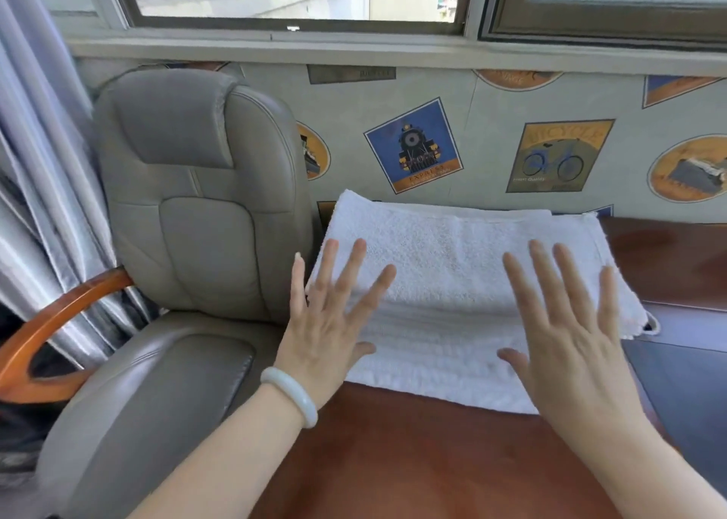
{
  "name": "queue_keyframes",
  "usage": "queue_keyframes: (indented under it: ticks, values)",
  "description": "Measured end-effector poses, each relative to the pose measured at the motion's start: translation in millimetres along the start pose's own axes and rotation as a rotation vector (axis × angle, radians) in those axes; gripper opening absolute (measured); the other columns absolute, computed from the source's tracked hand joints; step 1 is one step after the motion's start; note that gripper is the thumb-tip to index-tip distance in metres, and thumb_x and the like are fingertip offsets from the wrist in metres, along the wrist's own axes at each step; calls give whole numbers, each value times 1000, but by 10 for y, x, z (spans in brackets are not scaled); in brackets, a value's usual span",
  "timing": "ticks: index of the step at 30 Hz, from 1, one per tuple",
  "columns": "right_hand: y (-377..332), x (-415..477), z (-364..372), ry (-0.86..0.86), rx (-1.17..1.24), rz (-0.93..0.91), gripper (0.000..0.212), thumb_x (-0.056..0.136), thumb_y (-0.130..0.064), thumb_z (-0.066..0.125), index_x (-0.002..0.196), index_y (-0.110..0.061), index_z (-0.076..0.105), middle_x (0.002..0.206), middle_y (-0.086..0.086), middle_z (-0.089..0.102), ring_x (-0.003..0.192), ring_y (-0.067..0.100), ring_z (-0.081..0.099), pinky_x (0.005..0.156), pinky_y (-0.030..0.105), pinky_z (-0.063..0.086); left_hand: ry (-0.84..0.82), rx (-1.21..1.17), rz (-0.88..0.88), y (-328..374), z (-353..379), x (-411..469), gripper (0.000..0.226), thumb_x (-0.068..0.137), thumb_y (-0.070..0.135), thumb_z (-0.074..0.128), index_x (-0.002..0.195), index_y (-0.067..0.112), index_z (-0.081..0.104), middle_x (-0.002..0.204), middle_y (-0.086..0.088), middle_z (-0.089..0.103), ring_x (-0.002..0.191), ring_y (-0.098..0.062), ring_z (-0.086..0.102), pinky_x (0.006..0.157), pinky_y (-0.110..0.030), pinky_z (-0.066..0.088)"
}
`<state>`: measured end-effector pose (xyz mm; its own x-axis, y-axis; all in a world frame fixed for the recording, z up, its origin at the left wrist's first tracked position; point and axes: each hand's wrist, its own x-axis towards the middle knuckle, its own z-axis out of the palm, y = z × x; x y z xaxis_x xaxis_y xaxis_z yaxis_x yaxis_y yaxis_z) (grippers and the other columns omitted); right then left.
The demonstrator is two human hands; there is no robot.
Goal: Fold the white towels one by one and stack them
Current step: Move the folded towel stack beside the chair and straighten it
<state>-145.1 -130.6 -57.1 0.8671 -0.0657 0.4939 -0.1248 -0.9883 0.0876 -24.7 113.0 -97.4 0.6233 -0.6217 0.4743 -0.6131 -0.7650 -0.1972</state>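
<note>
A white towel [444, 266] lies folded in layers on the reddish-brown table [413, 451], its far edge against the wall. My left hand [330, 321] lies flat over the towel's left edge with fingers spread and straight. A pale bangle sits on that wrist. My right hand [566, 333] is spread flat over the towel's right part, palm down. Neither hand grips anything. The towel's right corner hangs loose past the fold near a small hole in the table surface.
A grey leather chair [196, 211] with an orange wooden armrest [51, 329] stands close to the table's left side. Behind the towel is a wall with printed posters [413, 144], and a window above. Grey curtains [35, 164] hang at far left.
</note>
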Motion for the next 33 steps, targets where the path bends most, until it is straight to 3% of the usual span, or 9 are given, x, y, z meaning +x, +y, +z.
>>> queue_keyframes:
  ticks: [4,8,14,17,20,24,26,28,33]
  values:
    - [234,214,244,-138,-75,-22,95,64,-34,90,144,-9,46,142,17,50,136,40,42,116,63,16,-170,156,70,-358,232,283,129,63,79,63,156,26,-9,164,-13,-2,151,-34,0,116,-63,14]
    - [301,397,373,-190,-21,-42,83,68,-38,86,139,-13,50,139,13,52,130,38,44,115,58,22,-326,114,21,-458,309,515,118,68,85,51,151,31,-13,163,-7,-10,151,-28,-10,118,-59,4]
    - [388,407,332,-224,6,-47,88,64,-42,87,139,-15,51,140,9,52,131,36,45,112,60,26,-143,148,201,-439,27,537,93,60,68,74,129,19,37,159,-11,21,150,-33,11,117,-63,7]
    - [373,436,270,-235,-3,-11,85,65,-43,87,139,-16,52,141,6,54,132,33,47,112,59,27,-170,153,338,-506,-109,710,78,71,54,76,131,12,50,157,-10,32,147,-29,25,121,-49,16]
    - [307,428,249,-176,59,75,81,68,-37,87,137,-13,54,142,5,56,134,29,47,113,54,28,-406,48,150,-578,-178,807,82,89,53,60,151,16,23,146,1,46,117,-20,57,94,-30,46]
    - [206,471,210,-218,25,120,80,76,-38,82,144,-17,47,151,1,45,142,24,38,116,51,23,-492,-24,116,-617,-277,959,66,91,41,63,144,22,28,122,-2,59,93,-21,60,76,-31,49]
    - [196,497,192,-303,-30,137,86,81,-48,73,151,-22,32,160,-4,29,147,20,25,119,48,17,-606,22,160,-608,-368,1075,73,87,43,68,146,23,31,137,-5,51,119,-26,54,98,-37,45]
    - [193,502,189,-355,-75,151,90,84,-55,66,154,-22,21,163,-4,18,149,19,18,119,47,17,-638,43,225,-561,-446,1174,94,80,57,69,153,20,22,158,-8,24,145,-27,24,119,-45,20]
    - [166,556,175,-360,-137,159,93,84,-58,64,154,-21,16,164,-2,15,146,21,22,115,49,23,-742,31,336,-385,-307,1214,136,66,60,80,152,29,-22,162,-2,-24,148,-32,-19,119,-53,-5]
